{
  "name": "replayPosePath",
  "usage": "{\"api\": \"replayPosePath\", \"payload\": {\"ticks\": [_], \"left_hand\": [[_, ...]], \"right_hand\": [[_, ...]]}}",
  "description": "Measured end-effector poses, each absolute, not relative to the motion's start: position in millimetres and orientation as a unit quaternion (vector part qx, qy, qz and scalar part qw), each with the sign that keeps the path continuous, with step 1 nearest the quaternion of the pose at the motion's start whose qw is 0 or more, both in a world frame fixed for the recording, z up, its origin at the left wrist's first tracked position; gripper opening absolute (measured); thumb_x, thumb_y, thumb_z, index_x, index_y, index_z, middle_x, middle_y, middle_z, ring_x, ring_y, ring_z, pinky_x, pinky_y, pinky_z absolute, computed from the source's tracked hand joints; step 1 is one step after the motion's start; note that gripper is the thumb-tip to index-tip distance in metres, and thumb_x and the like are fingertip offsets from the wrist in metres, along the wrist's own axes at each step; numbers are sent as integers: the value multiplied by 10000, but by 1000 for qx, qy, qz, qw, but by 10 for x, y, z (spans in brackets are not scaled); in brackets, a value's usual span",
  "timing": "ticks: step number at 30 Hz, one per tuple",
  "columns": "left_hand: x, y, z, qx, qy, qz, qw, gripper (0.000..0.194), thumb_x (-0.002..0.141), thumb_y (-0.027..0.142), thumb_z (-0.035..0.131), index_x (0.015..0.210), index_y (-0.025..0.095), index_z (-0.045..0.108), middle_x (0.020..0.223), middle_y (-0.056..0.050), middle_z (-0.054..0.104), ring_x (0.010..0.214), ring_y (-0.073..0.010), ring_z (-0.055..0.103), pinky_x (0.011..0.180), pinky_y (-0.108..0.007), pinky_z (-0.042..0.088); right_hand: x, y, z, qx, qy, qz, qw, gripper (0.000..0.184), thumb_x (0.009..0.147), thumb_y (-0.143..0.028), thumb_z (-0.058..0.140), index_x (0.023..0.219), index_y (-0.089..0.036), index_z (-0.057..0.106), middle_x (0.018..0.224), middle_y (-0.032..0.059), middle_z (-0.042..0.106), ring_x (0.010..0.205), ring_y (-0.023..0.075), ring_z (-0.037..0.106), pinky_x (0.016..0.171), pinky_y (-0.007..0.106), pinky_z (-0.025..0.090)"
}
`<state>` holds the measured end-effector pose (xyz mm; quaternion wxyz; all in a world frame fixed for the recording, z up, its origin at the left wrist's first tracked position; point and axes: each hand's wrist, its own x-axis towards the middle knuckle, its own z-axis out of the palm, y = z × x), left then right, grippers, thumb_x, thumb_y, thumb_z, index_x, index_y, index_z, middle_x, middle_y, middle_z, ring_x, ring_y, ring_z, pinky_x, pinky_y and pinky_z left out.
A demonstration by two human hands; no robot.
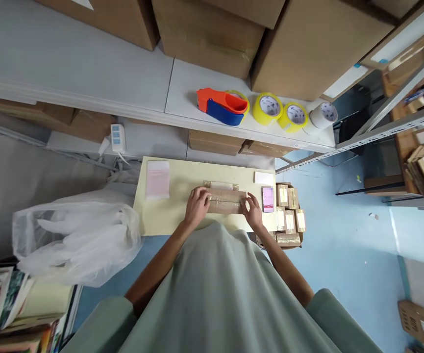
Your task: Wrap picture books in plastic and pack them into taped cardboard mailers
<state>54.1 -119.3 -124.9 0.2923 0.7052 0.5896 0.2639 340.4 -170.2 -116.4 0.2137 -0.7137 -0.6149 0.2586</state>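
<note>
A long, narrow cardboard box [225, 201] with clear tape along its middle lies across the pale yellow table [175, 215] in front of me. My left hand [197, 204] grips its left end, fingers bent over the top. At the right end, my right hand [252, 211] pinches the box's edge between thumb and fingers. Just behind it lies another taped package [221, 186] with a white label, partly covered by the box. A phone [268, 199] with a pink screen rests to the right of my right hand, and a white slab-like item [264, 178] lies beyond it.
A pinkish-white stack of sheets [157, 180] lies on the table's left. Above, a shelf [131, 88] bears an orange-and-blue tape dispenser [223, 106], tape rolls [267, 108] and large cartons. Right of the table stands a carton of small parcels [288, 220]; a clear plastic bag [79, 235] bulges at left.
</note>
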Motion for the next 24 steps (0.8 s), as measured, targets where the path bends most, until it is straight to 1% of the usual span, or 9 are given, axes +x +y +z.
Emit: {"api": "replayPosePath", "payload": {"ticks": [2,5,7,10,13,16,18,21,24], "left_hand": [[549,-1086,-1179,730,564,263,282,206,958,92,621,1067,221,740,1366,-168,676,1393,-362,632,1209,-539,537],[533,-809,-948,744,534,301,268,210,980,125,627,1115,226,752,1379,-160,687,1416,-363,620,1217,-554,531],[507,-552,-698,743,515,346,250,198,1012,162,616,1141,229,751,1389,-154,690,1403,-347,629,1234,-557,518],[457,-124,-225,738,482,421,214,192,1043,197,607,1173,238,743,1403,-138,687,1420,-320,623,1255,-534,503],[393,220,250,727,450,486,181,188,1045,208,618,1188,249,734,1383,-125,693,1402,-305,634,1240,-520,513],[285,367,588,717,433,521,162,205,1027,190,640,1198,257,731,1390,-121,695,1408,-307,626,1250,-532,501],[186,361,700,711,432,532,154,211,1026,184,640,1203,260,727,1393,-118,694,1412,-307,624,1253,-532,498],[29,276,714,703,431,546,148,200,1044,194,624,1206,263,718,1374,-112,698,1413,-299,625,1248,-518,502],[-98,180,619,690,440,551,166,185,1064,215,607,1208,267,712,1339,-105,713,1375,-291,649,1224,-508,520]], "right_hand": [[3381,-1547,-1003,-698,-666,183,192,379,1157,-472,500,1222,-209,766,1593,208,651,1415,332,667,1141,523,605],[3300,-1097,-602,-664,-711,89,213,400,1171,-484,489,1318,-191,717,1548,236,664,1429,350,651,1185,568,557],[3191,-681,-239,-645,-728,32,231,424,1182,-506,468,1395,-203,674,1547,229,663,1422,349,648,1196,579,532],[2942,-1,317,-612,-749,-40,250,497,1187,-537,443,1509,-192,598,1582,236,627,1491,352,590,1223,563,499],[2654,604,704,-607,-761,-85,212,591,1192,-583,394,1588,-167,533,1593,248,604,1513,363,561,1246,566,464],[2416,1046,853,-620,-767,-85,142,713,1160,-658,449,1577,-86,529,1504,289,657,1430,403,607,1236,582,455],[2311,1237,870,-633,-764,-77,100,752,1137,-682,497,1547,-53,549,1455,303,693,1384,425,634,1230,592,449],[2221,1376,878,-640,-762,-80,58,736,1130,-674,527,1507,-44,581,1442,318,710,1361,436,658,1229,592,444],[2179,1350,915,-646,-758,-85,27,713,1133,-674,535,1470,-50,600,1397,318,736,1304,423,703,1194,573,490]]}}
